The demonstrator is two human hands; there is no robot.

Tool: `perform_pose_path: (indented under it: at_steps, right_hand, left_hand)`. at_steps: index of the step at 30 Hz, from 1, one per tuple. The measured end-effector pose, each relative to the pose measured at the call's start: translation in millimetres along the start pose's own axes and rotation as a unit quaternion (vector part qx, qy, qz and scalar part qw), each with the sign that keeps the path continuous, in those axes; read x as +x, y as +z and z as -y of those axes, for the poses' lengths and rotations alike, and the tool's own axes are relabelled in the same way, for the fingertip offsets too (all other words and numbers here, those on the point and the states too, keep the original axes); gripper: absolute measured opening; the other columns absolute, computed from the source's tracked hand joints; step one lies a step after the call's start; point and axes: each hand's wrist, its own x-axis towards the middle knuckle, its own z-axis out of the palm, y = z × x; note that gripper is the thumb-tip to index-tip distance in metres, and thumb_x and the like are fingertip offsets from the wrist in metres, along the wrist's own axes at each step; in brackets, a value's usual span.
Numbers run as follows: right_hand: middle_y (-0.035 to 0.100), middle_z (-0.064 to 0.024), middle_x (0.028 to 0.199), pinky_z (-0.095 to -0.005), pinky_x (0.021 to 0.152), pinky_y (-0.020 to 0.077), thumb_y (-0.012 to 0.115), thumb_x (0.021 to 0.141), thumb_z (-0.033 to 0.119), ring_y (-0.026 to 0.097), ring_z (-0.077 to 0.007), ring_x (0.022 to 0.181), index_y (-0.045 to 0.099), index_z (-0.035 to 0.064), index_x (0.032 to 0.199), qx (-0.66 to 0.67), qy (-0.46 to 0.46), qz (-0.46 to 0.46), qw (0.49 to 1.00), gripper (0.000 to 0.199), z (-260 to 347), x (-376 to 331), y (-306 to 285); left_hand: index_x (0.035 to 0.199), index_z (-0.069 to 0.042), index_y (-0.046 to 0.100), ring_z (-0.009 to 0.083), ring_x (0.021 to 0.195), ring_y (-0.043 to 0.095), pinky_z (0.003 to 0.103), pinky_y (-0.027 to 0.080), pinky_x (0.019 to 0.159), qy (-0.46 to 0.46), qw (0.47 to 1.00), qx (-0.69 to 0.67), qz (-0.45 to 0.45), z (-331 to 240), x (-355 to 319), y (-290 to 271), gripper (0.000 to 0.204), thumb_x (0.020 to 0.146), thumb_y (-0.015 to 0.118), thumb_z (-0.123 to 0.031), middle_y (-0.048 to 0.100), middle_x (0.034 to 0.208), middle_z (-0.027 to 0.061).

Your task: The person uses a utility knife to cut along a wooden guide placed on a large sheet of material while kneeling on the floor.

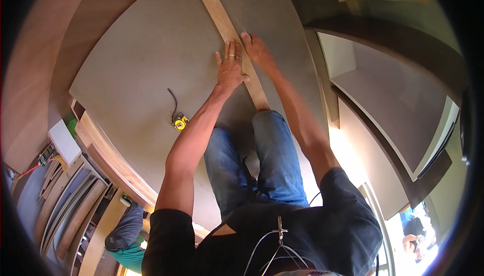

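strip [217, 14] lies flat on a grey board [136, 64], in front of the person. to its left, well apart, a yellow tape measure [180, 121] rests on the board, its dark strap [174, 100] trailing forward. a cabinet [398, 99] stands at the right; at lower left are a rack [80, 215] of panels and a co-worker [133, 257] in green. the left hand [232, 69] covers part of the strip, and the right knee [268, 121] meets its near end; whether it presses on it, i cannot tell. the strip's long axis runs forward and somewhat left from that knee. the left fingers lie stretched and slightly parted on the strip, gripping nothing; the right hand [259, 52] is curled closed round a slim tool [247, 32] beside its right edge. counted: one strip, one tape measure, one tool, two hands.
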Motion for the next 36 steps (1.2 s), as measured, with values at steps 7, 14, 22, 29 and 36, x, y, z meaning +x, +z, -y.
perform_pose_path:
  at_steps: [7,14,22,29,36]
  right_hand:
    - [0.055,-0.0343,0.130,-0.0537,0.101,0.0435,0.037,0.101,0.056,0.054,-0.0520,0.117,0.053,-0.0040,0.130,-0.072,-0.076,-0.004,0.995,0.068,15.4,79.5,27.8]
    - [0.061,-0.0374,0.114,-0.0531,0.095,0.0465,0.037,0.104,0.049,0.058,-0.0519,0.110,0.055,-0.0073,0.126,-0.050,-0.035,0.005,0.998,0.063,-32.8,-29.7,12.3]
    - [0.064,-0.0362,0.106,-0.0594,0.091,0.0483,0.038,0.103,0.050,0.060,-0.0543,0.104,0.052,-0.0015,0.128,-0.098,0.038,0.047,0.993,0.059,-124.7,-168.9,-2.3]
    - [0.048,-0.0326,0.141,-0.0518,0.110,0.0377,0.038,0.102,0.048,0.046,-0.0502,0.130,0.049,0.0134,0.141,-0.129,-0.022,0.125,0.984,0.053,-134.1,-148.6,6.5]
    - [0.061,-0.0271,0.123,-0.0499,0.080,0.0551,0.035,0.104,0.054,0.063,-0.0429,0.105,0.050,-0.0019,0.136,-0.088,0.100,0.164,0.977,0.066,-162.2,-115.0,-2.0]
  left_hand:
    - [0.156,0.002,0.016,0.0315,0.154,0.006,0.067,0.034,0.111,-0.022,0.999,-0.007,0.028,-2.9,-0.7,1.3,0.127,0.060,0.093,-0.029,0.006,0.166,0.0158]
    - [0.156,0.000,0.018,0.0282,0.154,0.006,0.068,0.037,0.110,-0.027,0.999,0.023,0.018,-4.5,1.8,8.7,0.129,0.057,0.094,-0.031,0.006,0.166,0.0118]
    - [0.156,-0.003,0.022,0.0278,0.154,0.010,0.065,0.029,0.115,-0.025,0.997,0.073,-0.010,0.1,12.0,28.8,0.123,0.060,0.092,-0.030,0.015,0.165,0.0092]
    - [0.150,-0.002,0.039,0.0323,0.150,0.022,0.069,0.022,0.114,-0.055,0.997,-0.018,-0.052,-26.4,-73.5,55.4,0.071,0.086,0.062,-0.022,0.031,0.160,0.0153]
    - [0.149,0.000,0.039,0.0365,0.148,0.027,0.063,0.023,0.117,-0.271,0.936,-0.209,-0.083,-29.3,-329.7,50.9,0.081,0.087,0.070,-0.042,0.026,0.160,0.0227]
